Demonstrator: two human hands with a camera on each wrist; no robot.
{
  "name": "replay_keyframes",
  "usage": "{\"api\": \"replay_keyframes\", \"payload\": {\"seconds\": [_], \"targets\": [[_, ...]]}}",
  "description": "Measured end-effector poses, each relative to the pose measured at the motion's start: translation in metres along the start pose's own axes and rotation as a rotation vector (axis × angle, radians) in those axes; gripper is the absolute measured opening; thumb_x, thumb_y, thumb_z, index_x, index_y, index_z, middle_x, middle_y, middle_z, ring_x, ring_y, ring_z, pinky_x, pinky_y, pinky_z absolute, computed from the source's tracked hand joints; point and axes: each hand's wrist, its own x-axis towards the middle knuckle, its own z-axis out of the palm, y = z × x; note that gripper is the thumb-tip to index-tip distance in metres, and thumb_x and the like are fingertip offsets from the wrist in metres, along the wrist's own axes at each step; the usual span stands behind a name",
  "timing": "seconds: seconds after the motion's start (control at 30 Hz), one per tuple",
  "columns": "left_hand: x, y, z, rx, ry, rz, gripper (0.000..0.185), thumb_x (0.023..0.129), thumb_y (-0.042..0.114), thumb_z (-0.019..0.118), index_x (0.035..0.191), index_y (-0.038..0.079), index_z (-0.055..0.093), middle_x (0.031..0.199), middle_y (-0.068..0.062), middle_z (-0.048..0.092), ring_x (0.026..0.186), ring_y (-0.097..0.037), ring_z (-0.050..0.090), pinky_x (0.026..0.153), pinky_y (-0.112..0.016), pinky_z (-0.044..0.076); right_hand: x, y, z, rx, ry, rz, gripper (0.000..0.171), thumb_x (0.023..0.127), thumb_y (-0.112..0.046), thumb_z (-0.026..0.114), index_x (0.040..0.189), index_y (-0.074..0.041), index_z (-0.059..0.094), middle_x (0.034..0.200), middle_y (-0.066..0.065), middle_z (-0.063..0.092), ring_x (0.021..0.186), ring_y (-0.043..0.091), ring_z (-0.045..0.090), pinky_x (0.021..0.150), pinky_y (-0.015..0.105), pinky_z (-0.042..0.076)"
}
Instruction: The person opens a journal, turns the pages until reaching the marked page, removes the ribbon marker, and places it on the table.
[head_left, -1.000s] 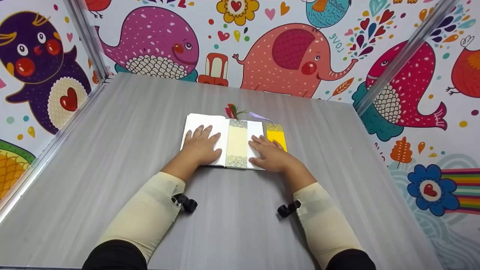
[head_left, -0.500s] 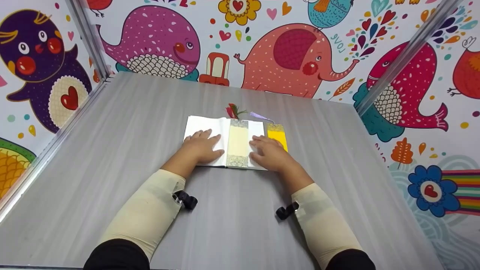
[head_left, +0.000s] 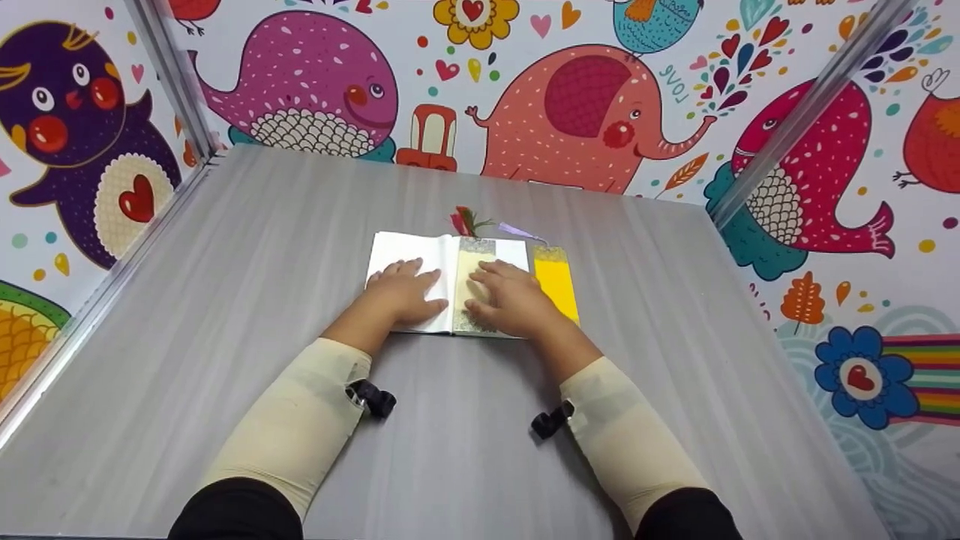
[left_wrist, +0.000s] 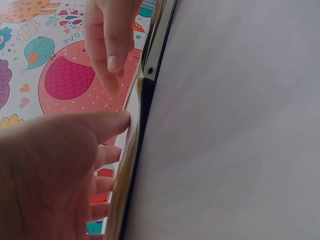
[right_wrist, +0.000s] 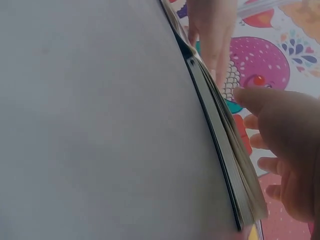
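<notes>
Includes one cream bookmark lying lengthwise near to far on the right half of an opened book, left of and partly beneath the nearer, outstretched right hand, with contact unclear, and apart from the spread left hand.

"How many books are you counting?"

"I'm counting one open, white-paged paper book."

"And bookmarks?"

"Two are showing: a cream strip with glittery ends and a bright yellow strip with a glittery top."

"Tassels?"

"I'm seeing two: a red-and-green thread tassel and a lilac thread tassel."

"Hands?"

"Two are showing, a bare left hand and a bare right hand."

"Cameras?"

"I'm spotting two, a small black left-wrist camera and its black right-wrist twin."
</notes>
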Motion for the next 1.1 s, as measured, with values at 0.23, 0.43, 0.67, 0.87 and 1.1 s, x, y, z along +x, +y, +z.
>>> {"api": "replay_keyframes", "payload": {"seconds": [0.23, 0.43, 0.67, 0.87, 1.1], "targets": [[0.000, 0.000, 0.002, -0.006, 0.002, -0.002, 0.076, 0.105, 0.059, 0.052, 0.170, 0.025, 0.033, 0.181, -0.015, 0.018, 0.167, -0.045, 0.014, 0.132, -0.070, 0.014, 0.012, -0.009, 0.002, -0.054, -0.090, -0.038, 0.065, 0.105, -0.065, 0.049, 0.164, -0.037, 0.044, 0.177, -0.007, 0.034, 0.168, 0.028, 0.024, 0.133, 0.067, 0.019], [0.002, -0.001, 0.003, -0.014, -0.001, -0.002, 0.076, 0.105, 0.058, 0.052, 0.170, 0.025, 0.033, 0.181, -0.015, 0.018, 0.167, -0.045, 0.013, 0.132, -0.070, 0.013, 0.011, 0.000, 0.001, -0.050, -0.120, 0.009, 0.065, 0.104, -0.061, 0.056, 0.163, -0.034, 0.048, 0.175, -0.007, 0.037, 0.167, 0.027, 0.028, 0.133, 0.066, 0.019], [0.006, -0.003, 0.003, -0.015, -0.010, -0.006, 0.076, 0.105, 0.059, 0.050, 0.170, 0.025, 0.032, 0.181, -0.015, 0.017, 0.167, -0.046, 0.012, 0.133, -0.070, 0.012, 0.003, 0.014, -0.005, 0.016, -0.135, 0.040, 0.064, 0.102, -0.055, 0.062, 0.161, -0.031, 0.051, 0.175, -0.005, 0.038, 0.166, 0.025, 0.029, 0.135, 0.062, 0.018], [0.004, -0.002, 0.002, -0.019, -0.016, -0.006, 0.076, 0.105, 0.059, 0.051, 0.170, 0.025, 0.031, 0.181, -0.015, 0.016, 0.168, -0.045, 0.011, 0.133, -0.069, 0.011, -0.006, 0.026, -0.010, 0.040, -0.144, 0.053, 0.064, 0.103, -0.055, 0.062, 0.162, -0.032, 0.049, 0.176, -0.006, 0.036, 0.167, 0.023, 0.026, 0.137, 0.055, 0.018], [0.004, -0.002, 0.002, -0.003, -0.006, 0.000, 0.076, 0.105, 0.059, 0.050, 0.170, 0.025, 0.032, 0.181, -0.015, 0.017, 0.167, -0.045, 0.013, 0.132, -0.069, 0.014, -0.012, 0.034, -0.014, 0.071, -0.146, 0.049, 0.063, 0.103, -0.053, 0.063, 0.160, -0.032, 0.051, 0.176, -0.005, 0.036, 0.168, 0.025, 0.025, 0.137, 0.055, 0.018]]}}
